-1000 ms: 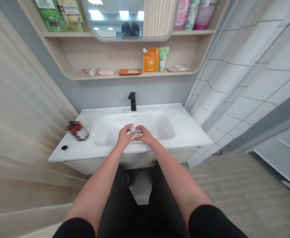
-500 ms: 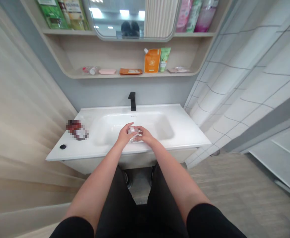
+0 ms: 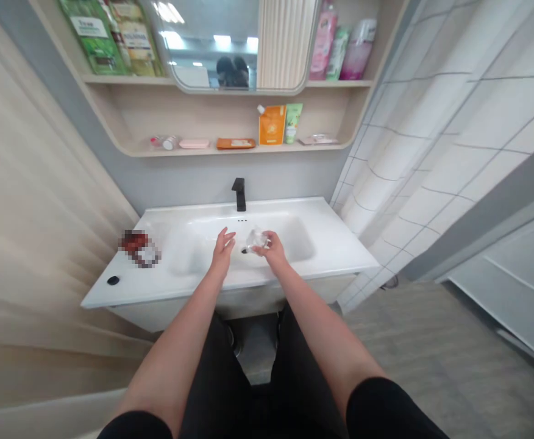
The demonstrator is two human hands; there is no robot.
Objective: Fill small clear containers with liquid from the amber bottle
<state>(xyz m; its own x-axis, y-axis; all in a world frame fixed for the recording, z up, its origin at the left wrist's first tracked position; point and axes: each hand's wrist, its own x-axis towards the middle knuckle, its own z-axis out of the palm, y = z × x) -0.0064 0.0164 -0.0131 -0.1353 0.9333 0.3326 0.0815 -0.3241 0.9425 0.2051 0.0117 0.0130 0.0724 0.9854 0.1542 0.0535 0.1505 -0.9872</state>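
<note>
The left hand is open with fingers spread, holding nothing, over the white basin and just left of the drain. The right hand is partly curled, gripping a clear object at its ten o'clock, too see-through to identify, over the basin's middle. The black faucet stands at twelve o'clock from the hands; a pixelated item lies on the counter at nine.

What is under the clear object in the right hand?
The clear object, held by the right hand, is above the white sink basin, with a dark drain hole just beside it. The hand covers the basin directly beneath it, so that part cannot be seen.
</note>
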